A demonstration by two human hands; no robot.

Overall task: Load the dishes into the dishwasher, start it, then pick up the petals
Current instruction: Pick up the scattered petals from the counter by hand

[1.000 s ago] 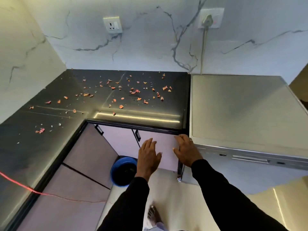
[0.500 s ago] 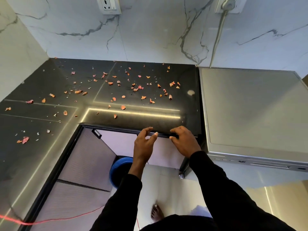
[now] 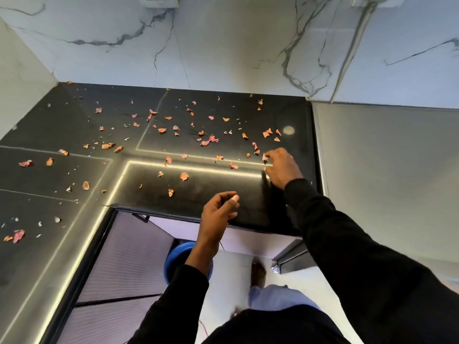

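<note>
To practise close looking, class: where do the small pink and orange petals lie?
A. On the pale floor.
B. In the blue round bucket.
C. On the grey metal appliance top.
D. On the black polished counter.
D, since the small pink and orange petals are scattered across the black polished counter.

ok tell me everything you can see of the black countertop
The countertop is a glossy black, stone-like slab, L-shaped, wrapping a corner below the marbled wall. It shows thin seams and reflected light strips. Pink and orange petals and tiny scraps lie scattered on it. Its right end meets a grey metal appliance top. The right hand reaches over it, fingertips at a petal; the left hand is over its front edge.
</note>
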